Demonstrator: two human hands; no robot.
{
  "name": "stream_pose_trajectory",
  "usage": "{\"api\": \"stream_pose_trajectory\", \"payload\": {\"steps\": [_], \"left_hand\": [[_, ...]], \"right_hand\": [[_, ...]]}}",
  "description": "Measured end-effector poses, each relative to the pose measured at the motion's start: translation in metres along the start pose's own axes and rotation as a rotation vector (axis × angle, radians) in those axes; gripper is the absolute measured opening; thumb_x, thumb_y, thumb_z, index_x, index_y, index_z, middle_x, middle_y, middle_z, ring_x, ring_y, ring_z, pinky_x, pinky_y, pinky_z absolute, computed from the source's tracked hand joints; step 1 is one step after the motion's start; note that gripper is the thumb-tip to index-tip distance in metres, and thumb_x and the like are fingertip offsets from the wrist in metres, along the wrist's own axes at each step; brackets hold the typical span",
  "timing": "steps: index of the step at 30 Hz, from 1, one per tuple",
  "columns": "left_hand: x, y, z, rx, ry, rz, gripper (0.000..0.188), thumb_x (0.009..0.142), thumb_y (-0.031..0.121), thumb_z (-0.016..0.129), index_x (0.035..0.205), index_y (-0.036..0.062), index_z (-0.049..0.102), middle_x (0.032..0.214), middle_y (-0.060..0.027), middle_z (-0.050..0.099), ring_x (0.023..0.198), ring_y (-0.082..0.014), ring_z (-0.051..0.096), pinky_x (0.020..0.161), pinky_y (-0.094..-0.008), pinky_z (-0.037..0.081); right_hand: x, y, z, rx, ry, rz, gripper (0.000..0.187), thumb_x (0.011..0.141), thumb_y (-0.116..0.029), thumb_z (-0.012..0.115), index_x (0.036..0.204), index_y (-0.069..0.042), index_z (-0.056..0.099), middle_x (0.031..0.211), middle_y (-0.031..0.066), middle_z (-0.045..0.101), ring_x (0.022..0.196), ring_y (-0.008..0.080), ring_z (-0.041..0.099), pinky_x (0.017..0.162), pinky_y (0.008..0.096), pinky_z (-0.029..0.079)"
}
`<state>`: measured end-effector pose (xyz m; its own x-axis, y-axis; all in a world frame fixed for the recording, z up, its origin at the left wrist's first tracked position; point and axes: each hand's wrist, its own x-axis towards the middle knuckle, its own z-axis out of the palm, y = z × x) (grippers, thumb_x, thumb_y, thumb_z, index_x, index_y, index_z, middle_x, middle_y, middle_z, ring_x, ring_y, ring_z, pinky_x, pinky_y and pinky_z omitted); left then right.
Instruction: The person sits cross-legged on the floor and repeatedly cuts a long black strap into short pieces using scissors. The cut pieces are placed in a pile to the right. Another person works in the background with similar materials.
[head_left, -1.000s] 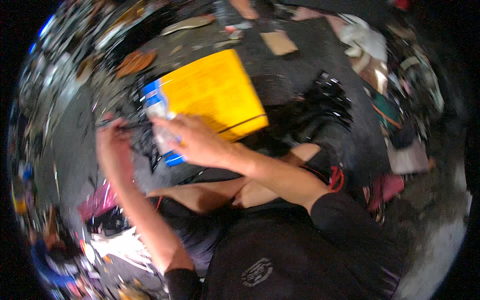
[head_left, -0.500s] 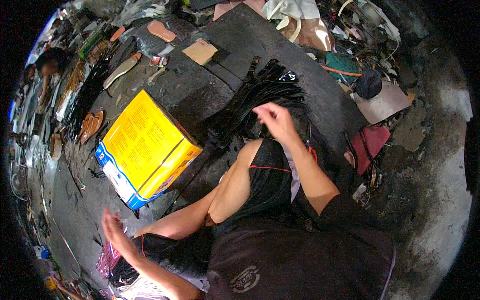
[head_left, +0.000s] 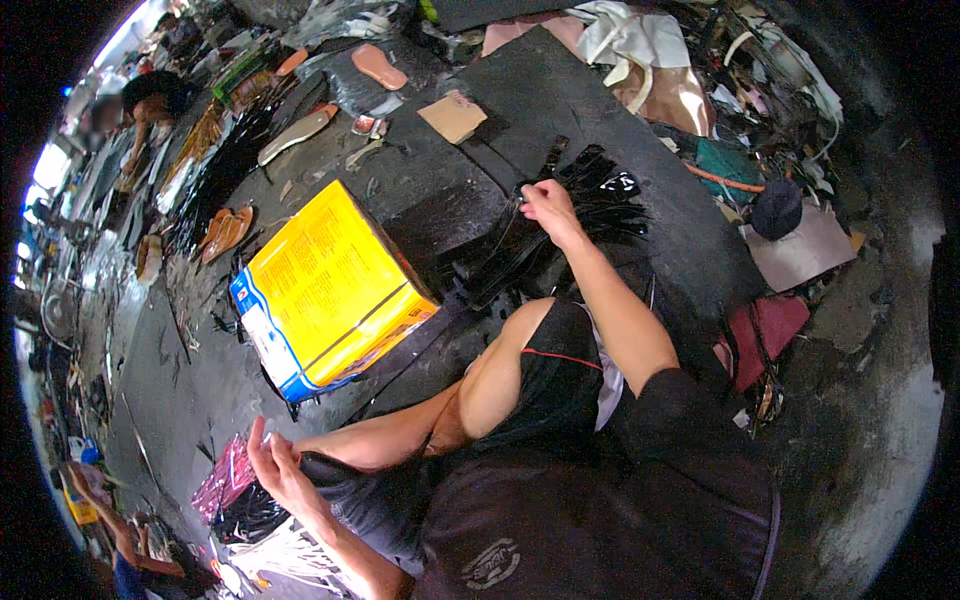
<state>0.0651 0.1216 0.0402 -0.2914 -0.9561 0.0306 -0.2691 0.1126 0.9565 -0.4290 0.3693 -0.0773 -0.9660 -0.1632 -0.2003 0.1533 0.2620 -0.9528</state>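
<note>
A flat bundle of glossy black strips [head_left: 600,195] lies fanned out on the dark floor in front of me. My right hand [head_left: 550,210] is at its far-left side, fingers curled together on the black strips; the fingertips are partly hidden. Low on the left, my left hand [head_left: 285,475] hangs in the air with its index finger stretched up and nothing visible in it. Beside that hand lie a bundle of pink strips [head_left: 228,480] and a spread of white strips [head_left: 285,555]. A yellow and blue rectangular tin [head_left: 330,290] stands between my hands.
Tan sandals [head_left: 228,235], a pink sole [head_left: 379,67] and a square of cardboard [head_left: 453,117] lie farther off. Scraps crowd the right, with a dark round ball [head_left: 775,208] and a maroon piece [head_left: 765,335]. Another person's arm [head_left: 110,515] shows at lower left.
My right hand has come down onto the black strips and its fingers have closed. My left hand has shifted slightly right. The whole view has swung, moving the scene rightward and down.
</note>
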Motion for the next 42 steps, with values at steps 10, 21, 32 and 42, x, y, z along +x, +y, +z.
{"api": "stream_pose_trajectory", "payload": {"steps": [10,21,32,42], "left_hand": [[-0.047,0.039,0.162,-0.146,-0.886,0.038,0.036,0.110,0.023,0.055,0.138,0.0009,0.060,0.136,-0.0074,0.064,0.124,-0.0152,0.057,0.107,-0.0320,0.046],[-0.040,0.026,0.144,-0.612,-0.810,-0.320,0.034,0.111,0.030,0.053,0.113,-0.0018,0.064,0.111,-0.0198,0.074,0.097,-0.0226,0.073,0.088,-0.0341,0.059],[-0.045,-0.007,0.122,-0.546,-0.967,-0.091,0.012,0.105,0.001,0.056,0.117,0.0010,0.057,0.098,-0.0093,0.074,0.092,-0.0166,0.072,0.083,-0.0322,0.061],[-0.042,-0.026,0.100,-0.591,-0.827,-0.122,0.007,0.107,0.006,0.057,0.109,0.0012,0.062,0.098,-0.0018,0.066,0.091,-0.0111,0.064,0.086,-0.0286,0.055]], "right_hand": [[-0.129,-0.080,-0.019,0.784,-0.119,-0.170,0.021,0.104,-0.024,0.064,0.116,-0.007,0.056,0.092,0.0089,0.068,0.077,0.0212,0.071,0.066,0.0378,0.062],[-0.158,-0.092,0.025,0.640,-0.061,-0.248,0.020,0.105,-0.021,0.062,0.113,-0.006,0.054,0.090,0.0086,0.066,0.070,0.0170,0.070,0.061,0.0360,0.062],[-0.265,-0.070,0.070,-0.310,-0.606,-0.552,0.037,0.085,-0.027,0.088,0.095,-0.004,0.061,0.080,0.0077,0.068,0.074,0.0166,0.068,0.066,0.0349,0.056],[-0.290,-0.073,0.095,-0.328,-0.714,-0.723,0.011,0.101,-0.006,0.066,0.109,0.001,0.068,0.094,0.0124,0.075,0.087,0.0204,0.076,0.076,0.0346,0.061]]}}
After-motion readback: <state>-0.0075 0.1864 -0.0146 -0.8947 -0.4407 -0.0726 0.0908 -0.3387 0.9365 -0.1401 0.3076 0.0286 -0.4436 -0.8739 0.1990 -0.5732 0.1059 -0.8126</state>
